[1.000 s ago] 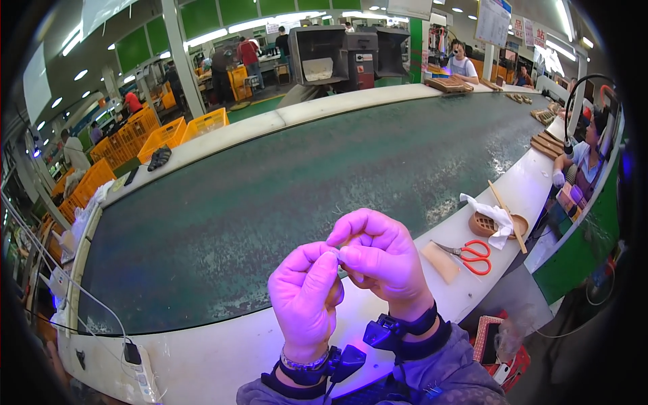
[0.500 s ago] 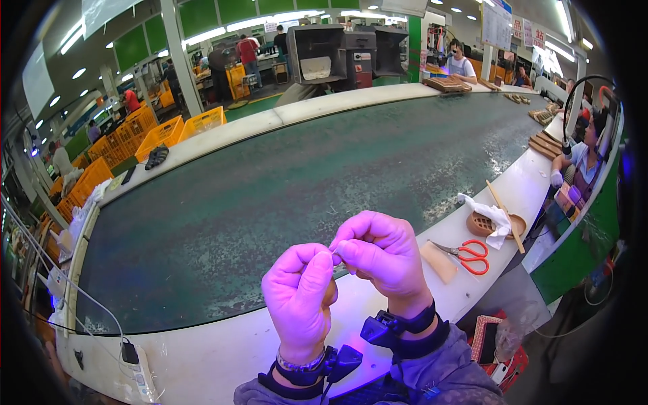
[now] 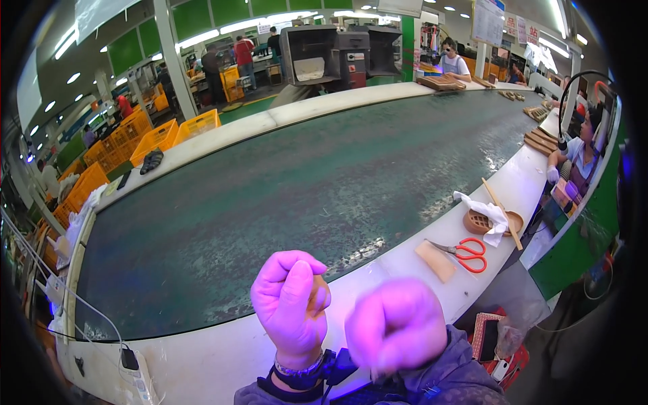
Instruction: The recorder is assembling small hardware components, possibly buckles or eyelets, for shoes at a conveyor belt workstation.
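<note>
My left hand (image 3: 291,304) is raised over the near white ledge, its thumb and fingers pressed together in a pinch. Whatever it holds, if anything, is too small to make out. Lower and to the right is my right hand (image 3: 395,324), smeared by motion but curled closed, with no object discernible in it. A gap separates the two hands. Beyond my right hand, red-handled scissors (image 3: 471,256) lie with their blades by a flat tan rectangular piece (image 3: 435,261) on the ledge.
A wide dark green belt (image 3: 270,202) stretches across the middle. On the right ledge are a brown lattice-patterned piece (image 3: 476,223), a white cloth (image 3: 498,226) and a thin stick (image 3: 501,210). A power strip (image 3: 140,378) lies lower left. A co-worker (image 3: 577,158) sits far right.
My hands have come apart from where their fingertips met. The right hand has dropped down toward me; the left has lowered slightly and shifted a little left.
</note>
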The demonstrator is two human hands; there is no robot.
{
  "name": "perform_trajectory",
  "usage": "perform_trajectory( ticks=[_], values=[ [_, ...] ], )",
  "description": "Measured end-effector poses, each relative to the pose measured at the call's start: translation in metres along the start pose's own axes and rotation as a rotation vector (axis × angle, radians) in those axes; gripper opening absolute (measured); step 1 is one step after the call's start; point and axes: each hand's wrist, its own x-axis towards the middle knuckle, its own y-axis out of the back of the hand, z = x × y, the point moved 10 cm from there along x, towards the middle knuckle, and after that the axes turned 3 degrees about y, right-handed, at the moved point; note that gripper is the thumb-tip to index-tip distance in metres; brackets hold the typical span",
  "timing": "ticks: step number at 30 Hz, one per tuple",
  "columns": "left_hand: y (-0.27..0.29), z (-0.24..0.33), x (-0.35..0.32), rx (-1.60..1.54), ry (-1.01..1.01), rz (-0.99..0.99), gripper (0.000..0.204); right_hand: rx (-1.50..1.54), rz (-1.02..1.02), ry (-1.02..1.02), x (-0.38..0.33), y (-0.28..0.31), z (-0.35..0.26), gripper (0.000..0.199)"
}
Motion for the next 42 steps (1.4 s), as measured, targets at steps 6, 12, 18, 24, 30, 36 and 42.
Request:
perform_trajectory(
  ticks=[6, 12, 18, 24, 30, 36, 42],
  values=[
    [-0.002, 0.0, 0.0, 0.072, -0.049, -0.005, 0.018, 0.09, -0.316, 0.179, -0.002, -0.049, -0.023, 0.013],
    [-0.006, 0.0, -0.001, 0.141, -0.066, -0.02, 0.02, 0.18, -0.322, 0.165, -0.007, -0.05, -0.018, 0.013],
    [-0.006, -0.001, -0.001, 0.135, -0.068, -0.03, 0.02, 0.212, -0.374, 0.103, -0.01, -0.052, -0.01, 0.014],
    [-0.006, 0.001, -0.002, 0.092, -0.08, -0.031, 0.019, 0.213, -0.395, 0.162, -0.005, -0.058, -0.012, 0.016],
    [-0.007, 0.002, -0.001, 0.145, -0.08, -0.033, 0.021, 0.285, -0.397, 0.252, -0.007, -0.06, -0.016, 0.015],
    [-0.009, 0.002, -0.003, 0.148, -0.084, -0.04, 0.021, 0.286, -0.39, 0.277, -0.009, -0.06, -0.02, 0.016],
    [-0.011, -0.001, -0.003, 0.149, -0.079, -0.055, 0.021, 0.267, -0.415, 0.239, -0.009, -0.06, -0.017, 0.016]
  ],
)
